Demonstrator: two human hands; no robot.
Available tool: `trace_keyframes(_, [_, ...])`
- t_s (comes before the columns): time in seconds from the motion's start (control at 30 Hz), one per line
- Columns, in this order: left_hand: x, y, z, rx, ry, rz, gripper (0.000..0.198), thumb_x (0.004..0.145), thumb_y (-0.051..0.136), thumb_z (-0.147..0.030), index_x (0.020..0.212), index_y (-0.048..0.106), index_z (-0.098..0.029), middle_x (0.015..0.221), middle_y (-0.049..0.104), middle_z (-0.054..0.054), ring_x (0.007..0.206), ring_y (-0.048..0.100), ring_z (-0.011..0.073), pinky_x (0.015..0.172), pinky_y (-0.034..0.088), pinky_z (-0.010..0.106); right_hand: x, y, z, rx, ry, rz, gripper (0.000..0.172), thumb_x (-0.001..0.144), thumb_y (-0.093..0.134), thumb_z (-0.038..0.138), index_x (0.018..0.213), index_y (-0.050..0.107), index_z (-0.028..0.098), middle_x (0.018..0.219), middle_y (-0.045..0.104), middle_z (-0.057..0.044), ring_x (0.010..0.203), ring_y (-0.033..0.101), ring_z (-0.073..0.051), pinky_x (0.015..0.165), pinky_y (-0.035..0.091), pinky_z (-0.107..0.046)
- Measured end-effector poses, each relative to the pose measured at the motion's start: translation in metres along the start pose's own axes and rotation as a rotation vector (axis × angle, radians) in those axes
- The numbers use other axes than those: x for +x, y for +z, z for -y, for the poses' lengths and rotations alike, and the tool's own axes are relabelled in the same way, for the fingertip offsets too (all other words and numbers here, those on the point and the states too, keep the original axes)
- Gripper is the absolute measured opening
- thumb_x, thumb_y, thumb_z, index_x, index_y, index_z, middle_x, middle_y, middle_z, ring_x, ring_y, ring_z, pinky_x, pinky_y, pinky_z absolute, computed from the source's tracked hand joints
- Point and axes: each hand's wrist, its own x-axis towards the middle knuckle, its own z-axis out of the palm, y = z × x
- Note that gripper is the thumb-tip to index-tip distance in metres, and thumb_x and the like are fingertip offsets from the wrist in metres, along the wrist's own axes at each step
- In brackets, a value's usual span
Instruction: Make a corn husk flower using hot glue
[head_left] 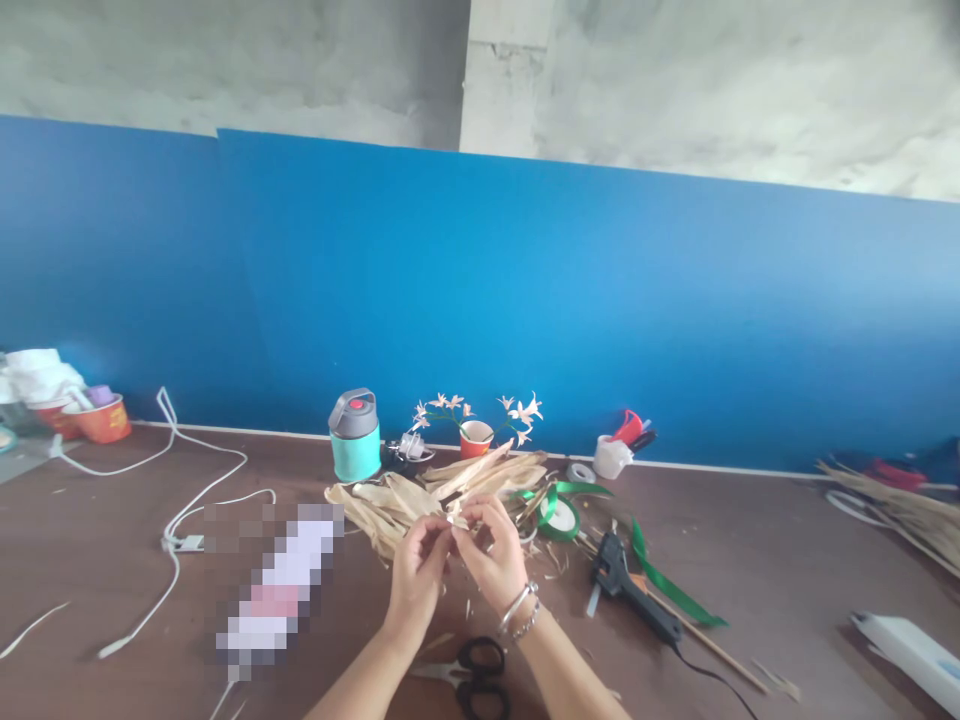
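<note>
My left hand (420, 560) and my right hand (491, 555) meet over the middle of the table, fingertips pinched together. Between them is a small cream-coloured husk piece (455, 518), mostly covered by the fingers, so its exact shape is unclear. Right behind the hands lies a pile of dry corn husks (397, 500). Black-handled scissors (480, 675) rest on the table between my forearms. A spool of green ribbon (559, 518) stands just beyond my right hand, and a black glue gun (634, 590) lies to its right.
Along the blue partition (480, 280) stand a teal flask (356, 445), a paper cup (475, 440) with pale flowers on green stems, and a white cup (613, 457) of tools. White cables (180, 500) and a blurred-out object (281, 580) lie left; a wooden stick (712, 640) lies right.
</note>
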Motion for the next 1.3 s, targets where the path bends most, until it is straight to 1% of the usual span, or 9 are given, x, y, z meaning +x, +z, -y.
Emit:
trace_keyframes(0.23, [-0.001, -0.002, -0.002, 0.115, 0.06, -0.072, 0.026, 0.079, 0.056, -0.041, 0.084, 0.058, -0.015, 0.07, 0.061, 0.002, 0.059, 0.056, 0.0147, 0.053, 0.046, 0.023, 0.002, -0.001, 0.004, 0.074, 0.054, 0.016, 0.005, 0.073, 0.058, 0.019, 0.077, 0.055, 0.017, 0.088, 0.055, -0.005, 0.082, 0.053, -0.017, 0.068, 0.044, -0.026])
trace_keyframes(0.4, [0.0, -0.004, 0.0, 0.23, 0.14, -0.106, 0.025, 0.08, 0.054, -0.04, 0.082, 0.06, -0.015, 0.079, 0.065, 0.006, 0.066, 0.061, 0.0178, 0.06, 0.048, 0.026, 0.006, -0.006, 0.007, 0.354, 0.326, 0.14, 0.023, 0.079, 0.052, 0.038, 0.074, 0.056, 0.016, 0.071, 0.054, -0.002, 0.066, 0.05, -0.014, 0.057, 0.039, -0.023])
trace_keyframes(0.47, [0.0, -0.004, 0.001, 0.235, 0.179, -0.096, 0.025, 0.081, 0.053, -0.039, 0.084, 0.06, -0.016, 0.08, 0.066, 0.006, 0.068, 0.062, 0.0183, 0.061, 0.049, 0.026, 0.008, -0.007, 0.008, 0.4, 0.422, 0.136, 0.028, 0.078, 0.051, 0.042, 0.072, 0.058, 0.016, 0.065, 0.054, -0.001, 0.063, 0.049, -0.014, 0.054, 0.037, -0.023])
trace_keyframes(0.57, [-0.001, -0.004, 0.004, 0.235, 0.211, -0.066, 0.022, 0.081, 0.053, -0.037, 0.083, 0.06, -0.016, 0.078, 0.066, 0.006, 0.069, 0.062, 0.0182, 0.059, 0.049, 0.025, 0.01, -0.006, 0.01, 0.434, 0.535, 0.083, 0.028, 0.074, 0.053, 0.043, 0.069, 0.06, 0.016, 0.064, 0.056, -0.002, 0.061, 0.05, -0.014, 0.052, 0.035, -0.023])
trace_keyframes(0.67, [-0.001, -0.004, 0.006, 0.272, 0.241, -0.047, 0.019, 0.082, 0.053, -0.034, 0.082, 0.061, -0.016, 0.077, 0.066, 0.004, 0.068, 0.061, 0.0176, 0.059, 0.048, 0.025, 0.011, -0.006, 0.013, 0.455, 0.603, 0.089, 0.024, 0.069, 0.055, 0.038, 0.061, 0.057, 0.015, 0.061, 0.054, -0.001, 0.056, 0.046, -0.011, 0.048, 0.031, -0.021])
trace_keyframes(0.87, [-0.001, -0.005, 0.008, 0.338, 0.284, -0.058, 0.019, 0.082, 0.053, -0.033, 0.08, 0.061, -0.017, 0.073, 0.064, 0.003, 0.067, 0.06, 0.0176, 0.059, 0.047, 0.025, 0.015, -0.009, 0.014, 0.42, 0.649, 0.103, 0.022, 0.064, 0.055, 0.036, 0.059, 0.051, 0.016, 0.052, 0.045, 0.004, 0.047, 0.037, -0.008, 0.045, 0.026, -0.021])
trace_keyframes(1.03, [-0.002, -0.004, 0.006, 0.336, 0.277, -0.046, 0.02, 0.082, 0.053, -0.035, 0.079, 0.062, -0.017, 0.072, 0.064, 0.003, 0.067, 0.059, 0.0174, 0.061, 0.047, 0.025, 0.018, -0.011, 0.01, 0.369, 0.596, 0.118, 0.018, 0.06, 0.057, 0.032, 0.057, 0.052, 0.015, 0.052, 0.045, 0.003, 0.048, 0.033, -0.007, 0.046, 0.022, -0.022])
trace_keyframes(1.17, [-0.001, -0.002, 0.001, 0.259, 0.182, -0.035, 0.022, 0.08, 0.056, -0.038, 0.08, 0.062, -0.016, 0.072, 0.064, 0.003, 0.065, 0.059, 0.0172, 0.06, 0.046, 0.025, 0.019, -0.013, 0.012, 0.376, 0.588, 0.124, 0.017, 0.06, 0.056, 0.03, 0.054, 0.051, 0.015, 0.053, 0.043, 0.003, 0.05, 0.031, -0.007, 0.047, 0.021, -0.022])
trace_keyframes(1.3, [-0.001, 0.0, -0.001, 0.049, 0.065, 0.002, 0.031, 0.075, 0.062, -0.041, 0.092, 0.062, -0.016, 0.078, 0.065, 0.004, 0.073, 0.06, 0.0183, 0.066, 0.048, 0.026, 0.02, -0.015, 0.016, 0.437, 0.594, 0.139, 0.017, 0.059, 0.056, 0.029, 0.052, 0.049, 0.016, 0.053, 0.044, 0.003, 0.051, 0.034, -0.008, 0.048, 0.024, -0.023])
